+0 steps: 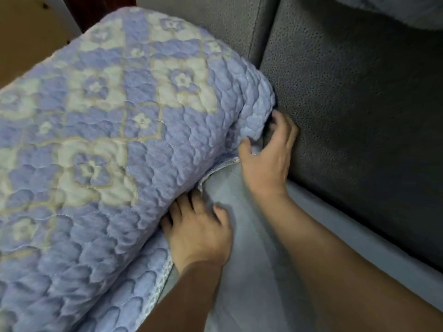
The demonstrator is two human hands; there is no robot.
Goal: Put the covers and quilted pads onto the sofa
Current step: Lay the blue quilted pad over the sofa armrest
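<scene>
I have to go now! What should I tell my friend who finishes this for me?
Left hand: fingers pushed under the quilted pad where it meets the plain blue cover.
Right hand: fingers curled at the pad's corner, beside the grey back cushion.
Done: pad draped over the armrest; cover on the seat.
Left: finish tucking the pad's edge and corner, then smooth the cover.

A single head-worn view looks steeply down and forward from close range, above a sofa armrest wrapped in a quilted pad filling the frame from 7 to 11 o'clock. The grey sofa back lies toward 2 o'clock. Both forearms enter from 5 and 6 o'clock.
</scene>
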